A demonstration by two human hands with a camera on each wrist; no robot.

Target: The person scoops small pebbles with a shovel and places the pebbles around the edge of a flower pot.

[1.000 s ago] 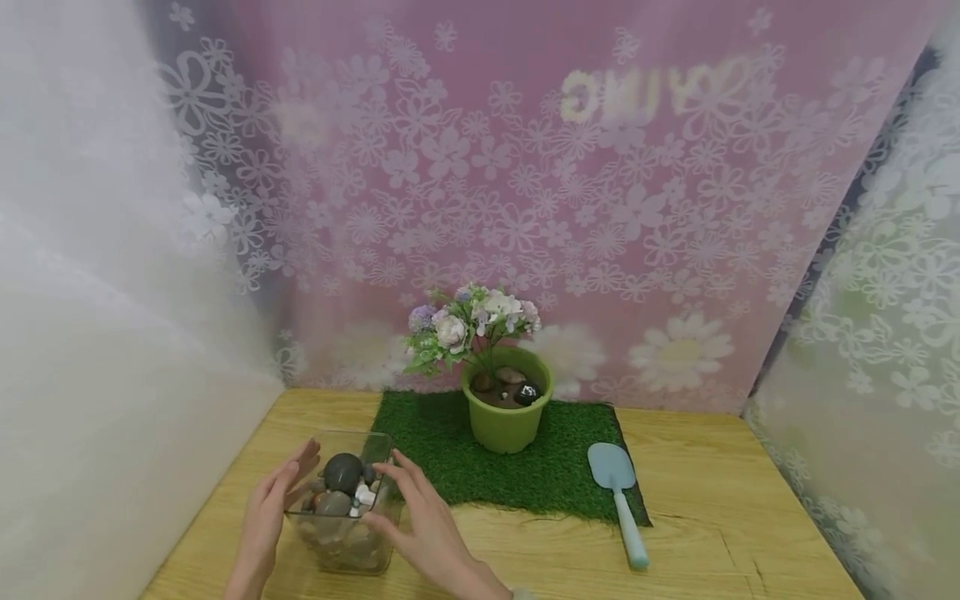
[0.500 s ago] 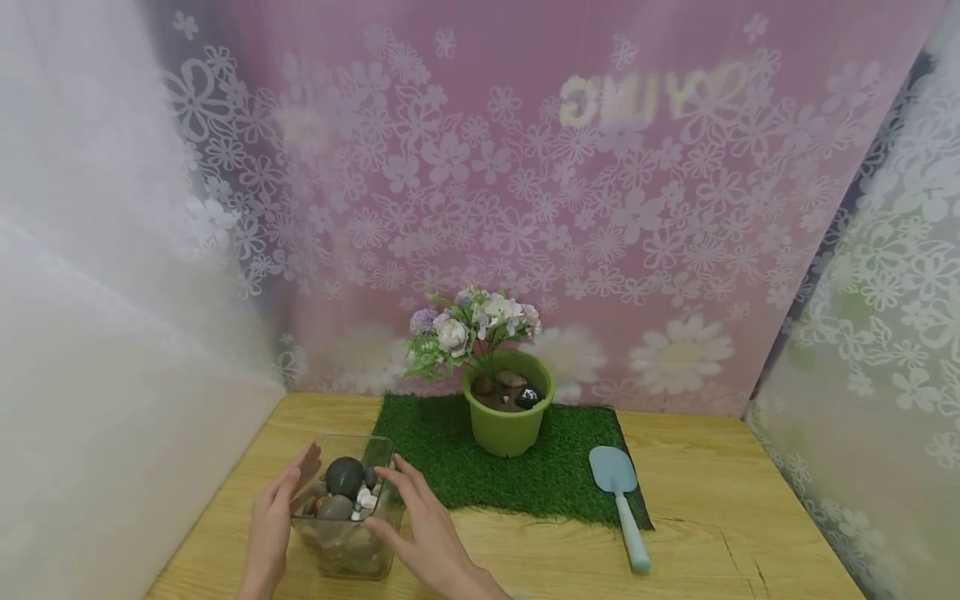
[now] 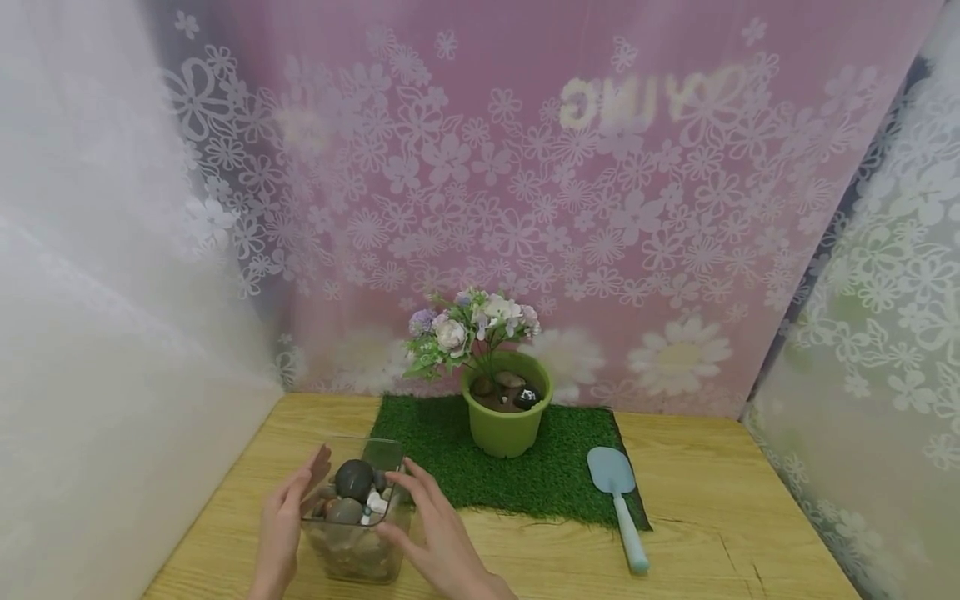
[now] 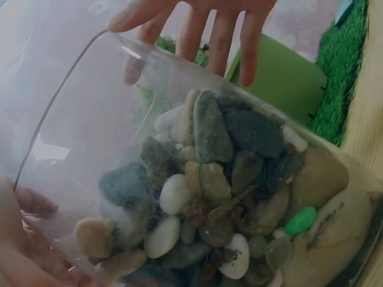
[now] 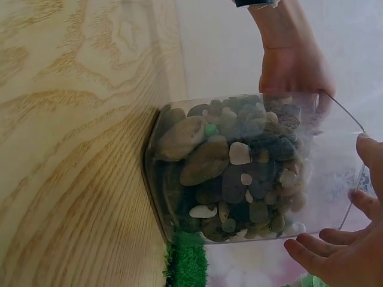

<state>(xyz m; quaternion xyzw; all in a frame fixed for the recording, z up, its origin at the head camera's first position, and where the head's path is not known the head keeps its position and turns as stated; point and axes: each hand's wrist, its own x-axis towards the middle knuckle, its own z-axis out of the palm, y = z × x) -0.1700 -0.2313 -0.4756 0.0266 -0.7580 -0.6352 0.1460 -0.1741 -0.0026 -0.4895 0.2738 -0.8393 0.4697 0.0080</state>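
A clear box (image 3: 352, 550) of mixed stones stands at the table's left front, between both hands. Along its left wall lies my left hand (image 3: 282, 527), fingers extended. My right hand (image 3: 444, 537) touches the right side, its thumb near the front rim and its fingers farther back. The left wrist view shows the right hand's straight, spread fingers (image 4: 220, 42) by the box wall. In the right wrist view, the left hand (image 5: 294, 72) rests against the opposite side of the box. A large dark stone (image 3: 354, 479) tops the pile, beside small white stones (image 3: 377, 502).
Behind the box, a green pot (image 3: 506, 429) with artificial flowers (image 3: 452, 335) and stones stands on a green grass mat (image 3: 442, 483). A pale blue trowel (image 3: 611, 471) lies across the mat's right edge onto the wooden table (image 3: 705, 533). Patterned curtains surround the table.
The box of stones has shifted slightly to the right, and both hands have moved with it, keeping their places at its sides. The pot and trowel stay where they were.
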